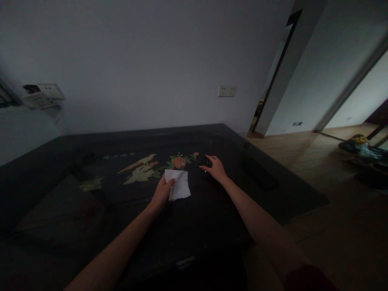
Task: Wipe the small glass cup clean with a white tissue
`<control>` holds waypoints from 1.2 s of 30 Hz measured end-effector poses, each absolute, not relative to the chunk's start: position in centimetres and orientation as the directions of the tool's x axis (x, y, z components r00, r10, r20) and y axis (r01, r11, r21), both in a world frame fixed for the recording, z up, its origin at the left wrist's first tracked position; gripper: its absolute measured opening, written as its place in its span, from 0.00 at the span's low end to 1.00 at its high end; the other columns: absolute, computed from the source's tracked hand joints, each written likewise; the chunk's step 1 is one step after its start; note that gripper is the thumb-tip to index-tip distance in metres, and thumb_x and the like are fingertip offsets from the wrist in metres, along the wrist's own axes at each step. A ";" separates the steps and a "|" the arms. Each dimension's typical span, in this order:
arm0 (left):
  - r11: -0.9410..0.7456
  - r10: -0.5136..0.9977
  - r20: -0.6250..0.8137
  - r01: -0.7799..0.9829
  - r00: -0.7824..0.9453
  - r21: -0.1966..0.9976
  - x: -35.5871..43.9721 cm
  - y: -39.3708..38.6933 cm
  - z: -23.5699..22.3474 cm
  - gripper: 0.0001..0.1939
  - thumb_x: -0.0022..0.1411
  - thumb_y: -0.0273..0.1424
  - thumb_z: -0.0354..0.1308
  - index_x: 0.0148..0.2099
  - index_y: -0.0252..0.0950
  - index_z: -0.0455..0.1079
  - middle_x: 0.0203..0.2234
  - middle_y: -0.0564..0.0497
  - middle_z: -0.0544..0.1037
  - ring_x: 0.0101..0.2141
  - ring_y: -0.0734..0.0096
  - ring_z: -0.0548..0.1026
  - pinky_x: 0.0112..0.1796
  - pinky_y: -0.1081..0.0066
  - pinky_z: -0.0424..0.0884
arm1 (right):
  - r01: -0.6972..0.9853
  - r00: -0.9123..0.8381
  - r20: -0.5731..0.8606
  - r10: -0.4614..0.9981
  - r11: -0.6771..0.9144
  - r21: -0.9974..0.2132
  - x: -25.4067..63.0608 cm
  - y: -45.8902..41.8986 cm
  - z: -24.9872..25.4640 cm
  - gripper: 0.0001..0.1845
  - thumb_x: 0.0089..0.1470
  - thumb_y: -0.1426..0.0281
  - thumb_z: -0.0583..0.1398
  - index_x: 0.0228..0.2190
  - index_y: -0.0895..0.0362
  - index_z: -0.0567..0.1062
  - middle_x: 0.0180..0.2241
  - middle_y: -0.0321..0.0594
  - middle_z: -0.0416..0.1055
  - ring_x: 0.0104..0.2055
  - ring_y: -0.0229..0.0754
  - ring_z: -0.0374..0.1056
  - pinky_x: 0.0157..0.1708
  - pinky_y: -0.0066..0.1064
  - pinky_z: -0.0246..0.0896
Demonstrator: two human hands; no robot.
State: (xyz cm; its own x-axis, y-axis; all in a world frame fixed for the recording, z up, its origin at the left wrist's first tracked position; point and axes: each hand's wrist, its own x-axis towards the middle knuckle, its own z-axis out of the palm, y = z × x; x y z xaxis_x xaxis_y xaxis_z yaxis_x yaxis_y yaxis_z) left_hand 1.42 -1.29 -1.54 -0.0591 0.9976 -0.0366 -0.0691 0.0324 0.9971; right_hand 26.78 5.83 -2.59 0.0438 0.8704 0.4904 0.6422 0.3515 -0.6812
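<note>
My left hand (163, 191) pinches a white paper tissue (181, 186) by its left edge, thumb on top. The tissue is held over the dark tabletop (194, 226). To the right, my right hand (216, 167) has its thumb and fingers curled round a small dark, rounded object (205, 162). Its kind is too dim to make out. Between and beyond my hands, an orange flower (178, 162) and pale birds (139, 169) decorate the glossy table surface.
A pale wall with a double power socket (227, 91) stands behind the table. At the far left are more sockets (50, 91). Wooden floor (298, 157) runs along the right, with a heap of dark and yellow items (362, 147) on it. A doorway (273, 76) opens at the back right.
</note>
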 end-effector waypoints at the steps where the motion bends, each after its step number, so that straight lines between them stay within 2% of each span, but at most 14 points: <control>1: 0.023 0.998 -0.026 -0.045 -0.055 0.999 1.3 -1.3 -1.5 0.23 0.51 0.31 0.56 0.51 0.34 0.67 0.42 0.46 0.77 0.37 0.65 0.76 0.33 0.72 0.70 | 0.641 0.042 0.492 0.870 0.354 -0.681 26.8 5.8 -2.6 0.34 0.40 0.54 0.67 0.48 0.54 0.73 0.47 0.49 0.68 0.51 0.54 0.63 0.54 0.46 0.55; 6: -0.076 0.997 0.077 0.163 -0.003 0.984 0.5 -1.1 -1.1 0.28 0.50 0.29 0.59 0.55 0.35 0.66 0.39 0.47 0.77 0.37 0.63 0.75 0.37 0.69 0.70 | 0.658 0.026 0.494 0.869 0.357 -0.663 26.8 5.9 -2.8 0.35 0.41 0.53 0.67 0.50 0.54 0.73 0.48 0.49 0.67 0.51 0.54 0.63 0.54 0.46 0.55; 10: -0.176 0.984 0.177 0.362 0.030 0.916 -0.2 -0.9 -0.6 0.28 0.48 0.28 0.59 0.55 0.35 0.67 0.37 0.47 0.77 0.37 0.61 0.74 0.40 0.66 0.69 | 0.701 -0.008 0.469 0.883 0.339 -0.627 26.8 6.0 -3.0 0.36 0.43 0.53 0.65 0.52 0.56 0.70 0.50 0.52 0.66 0.53 0.54 0.63 0.54 0.46 0.55; 13: -0.181 0.982 0.184 0.503 0.044 0.845 -0.6 -0.7 -0.4 0.30 0.49 0.25 0.57 0.57 0.34 0.65 0.37 0.47 0.76 0.36 0.62 0.73 0.40 0.66 0.68 | 0.727 -0.003 0.483 0.876 0.333 -0.600 26.8 5.7 -2.5 0.37 0.44 0.52 0.65 0.53 0.58 0.69 0.53 0.54 0.64 0.56 0.55 0.60 0.55 0.48 0.54; 16: -0.166 0.983 0.182 0.565 0.028 0.808 -0.7 -0.6 -0.2 0.33 0.50 0.24 0.56 0.60 0.34 0.61 0.36 0.48 0.75 0.33 0.65 0.73 0.38 0.67 0.68 | 0.722 0.057 0.588 0.807 0.374 -0.583 26.4 4.8 -0.9 0.29 0.49 0.54 0.61 0.48 0.59 0.72 0.54 0.54 0.64 0.58 0.55 0.58 0.57 0.48 0.53; 19: -0.215 0.973 0.231 0.466 0.024 0.858 -0.6 -0.8 -0.1 0.37 0.50 0.24 0.57 0.63 0.37 0.55 0.32 0.51 0.74 0.28 0.69 0.71 0.33 0.69 0.69 | 0.607 0.091 0.650 0.754 0.476 -0.637 25.1 3.2 1.1 0.18 0.56 0.57 0.56 0.41 0.56 0.74 0.44 0.48 0.72 0.49 0.49 0.66 0.51 0.44 0.60; 21: -0.280 0.957 0.287 0.362 0.037 0.889 -0.3 -1.1 0.2 0.37 0.52 0.24 0.57 0.64 0.39 0.53 0.30 0.53 0.73 0.25 0.72 0.69 0.29 0.71 0.69 | 0.451 0.054 0.604 0.795 0.520 -0.725 23.6 2.1 1.9 0.14 0.56 0.59 0.56 0.37 0.56 0.73 0.38 0.44 0.73 0.40 0.44 0.69 0.43 0.38 0.65; 24: -0.340 0.939 0.343 0.278 0.041 0.898 0.1 -1.8 0.8 0.34 0.54 0.24 0.56 0.62 0.40 0.54 0.28 0.53 0.72 0.23 0.75 0.67 0.25 0.75 0.66 | 0.230 0.027 0.492 0.870 0.474 -0.850 21.2 0.7 2.1 0.12 0.51 0.61 0.59 0.35 0.55 0.70 0.39 0.41 0.71 0.41 0.42 0.68 0.36 0.32 0.66; 26: -0.353 0.932 0.362 0.290 0.026 0.889 0.3 -2.2 1.2 0.28 0.55 0.25 0.55 0.59 0.39 0.58 0.29 0.53 0.71 0.23 0.76 0.65 0.24 0.77 0.63 | 0.150 -0.054 0.400 0.915 0.403 -0.903 20.0 0.2 1.8 0.12 0.47 0.63 0.63 0.34 0.55 0.70 0.39 0.40 0.70 0.43 0.42 0.68 0.36 0.31 0.66; 30: -0.340 0.933 0.360 0.371 0.017 0.864 0.3 -2.5 1.6 0.15 0.56 0.28 0.52 0.47 0.35 0.69 0.29 0.53 0.70 0.22 0.78 0.60 0.22 0.78 0.56 | 0.022 -0.303 0.171 0.937 0.187 -0.982 19.4 -0.1 1.3 0.15 0.43 0.67 0.65 0.36 0.56 0.72 0.36 0.38 0.73 0.36 0.39 0.70 0.36 0.32 0.66; 33: -0.287 0.955 0.294 0.385 0.043 0.877 0.2 -2.3 1.4 0.15 0.58 0.30 0.50 0.45 0.34 0.72 0.23 0.54 0.68 0.19 0.78 0.57 0.20 0.78 0.53 | -0.033 -0.359 0.109 0.927 0.104 -0.994 19.8 0.0 1.2 0.19 0.41 0.70 0.66 0.38 0.57 0.74 0.37 0.39 0.76 0.36 0.40 0.72 0.41 0.35 0.67; 36: -0.232 0.970 0.241 0.388 0.026 0.892 0.1 -2.0 1.2 0.19 0.57 0.32 0.51 0.49 0.33 0.72 0.20 0.56 0.65 0.18 0.78 0.57 0.20 0.78 0.52 | -0.043 -0.349 0.084 0.933 0.074 -0.996 20.2 0.2 1.1 0.24 0.40 0.71 0.66 0.43 0.57 0.75 0.38 0.40 0.77 0.38 0.42 0.73 0.45 0.39 0.66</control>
State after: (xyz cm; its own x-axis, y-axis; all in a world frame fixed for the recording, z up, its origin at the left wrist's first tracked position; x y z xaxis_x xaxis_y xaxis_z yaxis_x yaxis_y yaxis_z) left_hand 0.10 -2.02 1.23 0.0260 0.9702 0.2411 0.3878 -0.2321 0.8921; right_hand 20.24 0.22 1.11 -0.3490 0.9333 0.0845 -0.0432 0.0740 -0.9963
